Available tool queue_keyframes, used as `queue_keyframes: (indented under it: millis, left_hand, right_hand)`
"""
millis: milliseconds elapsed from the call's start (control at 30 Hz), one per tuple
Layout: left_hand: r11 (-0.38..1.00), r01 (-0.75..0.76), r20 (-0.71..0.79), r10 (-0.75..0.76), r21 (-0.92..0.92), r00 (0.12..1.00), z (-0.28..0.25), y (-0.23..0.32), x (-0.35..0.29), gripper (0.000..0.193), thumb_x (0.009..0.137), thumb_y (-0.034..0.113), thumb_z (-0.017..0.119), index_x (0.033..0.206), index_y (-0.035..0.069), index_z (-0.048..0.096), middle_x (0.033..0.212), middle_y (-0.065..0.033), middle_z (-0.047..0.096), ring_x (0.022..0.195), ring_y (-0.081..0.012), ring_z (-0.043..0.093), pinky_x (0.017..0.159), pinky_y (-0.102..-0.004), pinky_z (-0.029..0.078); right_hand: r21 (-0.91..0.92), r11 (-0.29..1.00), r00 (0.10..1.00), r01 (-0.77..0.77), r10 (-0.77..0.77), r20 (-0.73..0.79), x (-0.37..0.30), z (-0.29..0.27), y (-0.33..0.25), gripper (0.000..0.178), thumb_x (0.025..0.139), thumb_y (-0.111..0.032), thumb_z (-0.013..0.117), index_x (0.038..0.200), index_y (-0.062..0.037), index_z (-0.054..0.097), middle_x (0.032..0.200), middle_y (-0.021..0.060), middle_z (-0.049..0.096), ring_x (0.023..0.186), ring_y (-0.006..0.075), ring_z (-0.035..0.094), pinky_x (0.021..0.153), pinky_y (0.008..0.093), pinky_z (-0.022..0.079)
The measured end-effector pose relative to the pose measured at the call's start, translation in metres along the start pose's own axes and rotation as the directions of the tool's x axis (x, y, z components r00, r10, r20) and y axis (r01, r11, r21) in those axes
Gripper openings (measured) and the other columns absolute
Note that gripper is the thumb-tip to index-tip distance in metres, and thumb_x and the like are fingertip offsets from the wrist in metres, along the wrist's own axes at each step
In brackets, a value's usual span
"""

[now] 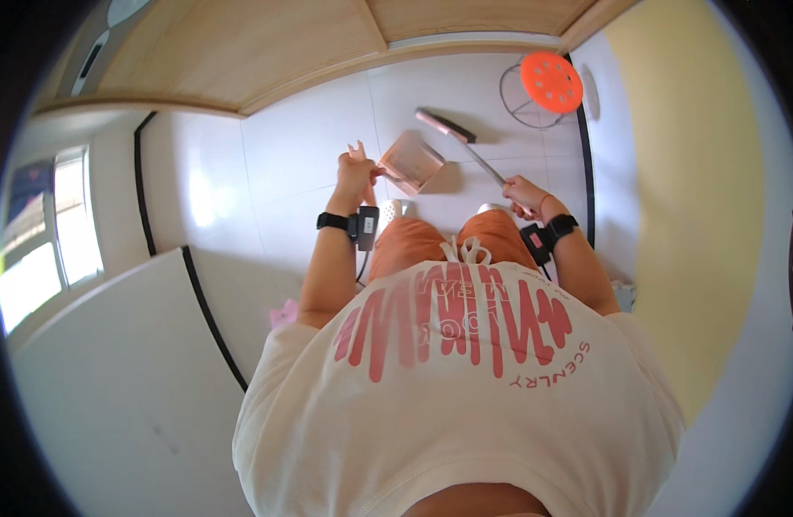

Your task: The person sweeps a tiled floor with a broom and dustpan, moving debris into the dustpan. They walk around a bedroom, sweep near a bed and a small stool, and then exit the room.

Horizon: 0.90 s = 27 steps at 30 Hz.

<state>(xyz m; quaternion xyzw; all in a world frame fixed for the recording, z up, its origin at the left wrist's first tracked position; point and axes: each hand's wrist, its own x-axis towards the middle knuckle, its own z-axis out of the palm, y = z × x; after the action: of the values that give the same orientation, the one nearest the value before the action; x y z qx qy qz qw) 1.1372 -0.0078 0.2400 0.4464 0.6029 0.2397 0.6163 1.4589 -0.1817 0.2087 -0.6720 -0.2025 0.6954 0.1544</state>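
Note:
My left hand (pixel 356 178) is closed around the handle of a pink dustpan (pixel 416 162). The dustpan's pan hangs or rests just right of that hand, in front of my feet; whether it touches the floor I cannot tell. In my right hand (pixel 525 195) is the grey handle of a broom (pixel 448 127). Its pink head with dark bristles lies beyond the dustpan, near the floor, and slants from upper left to lower right. A small gap shows between the broom head and the pan.
An orange round-topped stool (pixel 551 82) with metal legs stands at the far right by the wall. Wooden cabinet doors (pixel 284 43) line the far side. Pale floor tiles (pixel 284 164) spread around my feet. A pink object (pixel 284 313) lies left of my elbow, and a white panel (pixel 129 370) stands at left.

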Motion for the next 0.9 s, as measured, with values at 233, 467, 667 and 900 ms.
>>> queue_keyframes:
  millis: [233, 467, 667, 900]
  left_hand:
    - [0.987, 0.121, 0.324, -0.079, -0.110, 0.943, -0.008, 0.000, 0.005, 0.033, 0.075, -0.004, 0.054, 0.098, -0.006, 0.031, 0.086, -0.0154, 0.051, 0.072, -0.0256, 0.062, 0.061, -0.0279, 0.053]
    - [0.944, 0.068, 0.566, -0.249, 0.322, 0.786, 0.004, 0.009, -0.016, 0.060, 0.071, -0.004, 0.047, 0.124, -0.003, 0.019, 0.091, -0.0154, 0.047, 0.074, -0.0230, 0.063, 0.046, -0.0244, 0.043]
    - [0.861, -0.011, 0.613, -0.352, 0.508, 0.707, -0.003, 0.022, 0.019, 0.069, 0.070, -0.007, 0.044, 0.130, 0.001, 0.012, 0.102, -0.0177, 0.046, 0.077, -0.0263, 0.063, 0.045, -0.0230, 0.039]
    - [0.783, -0.197, 0.711, -0.389, 0.590, 0.585, -0.005, 0.026, 0.025, 0.062, 0.074, -0.001, 0.046, 0.128, -0.001, 0.017, 0.100, -0.0153, 0.046, 0.076, -0.0237, 0.063, 0.047, -0.0233, 0.040]
  right_hand:
    - [0.312, 0.950, 0.998, 0.000, 0.020, -0.061, -0.090, 0.068, 0.085, 0.042, 0.084, -0.027, 0.054, 0.123, -0.0137, 0.047, 0.061, 0.0005, 0.047, 0.040, 0.0050, 0.037, 0.034, 0.0197, 0.029]
    - [0.611, 0.785, 0.870, 0.101, 0.228, -0.436, -0.149, 0.208, 0.142, 0.049, 0.085, -0.038, 0.054, 0.126, -0.0123, 0.047, 0.062, -0.0004, 0.047, 0.041, 0.0052, 0.036, 0.034, 0.0204, 0.028]
    - [0.805, 0.510, 0.772, 0.301, 0.365, -0.520, -0.113, 0.264, 0.153, 0.043, 0.085, -0.034, 0.051, 0.123, -0.0140, 0.047, 0.062, -0.0003, 0.045, 0.042, 0.0050, 0.036, 0.034, 0.0196, 0.026]
    - [0.866, 0.307, 0.727, 0.395, 0.472, -0.498, -0.009, 0.259, 0.239, 0.036, 0.081, -0.017, 0.052, 0.115, -0.0117, 0.041, 0.062, 0.0034, 0.043, 0.040, 0.0072, 0.036, 0.031, 0.0225, 0.027]
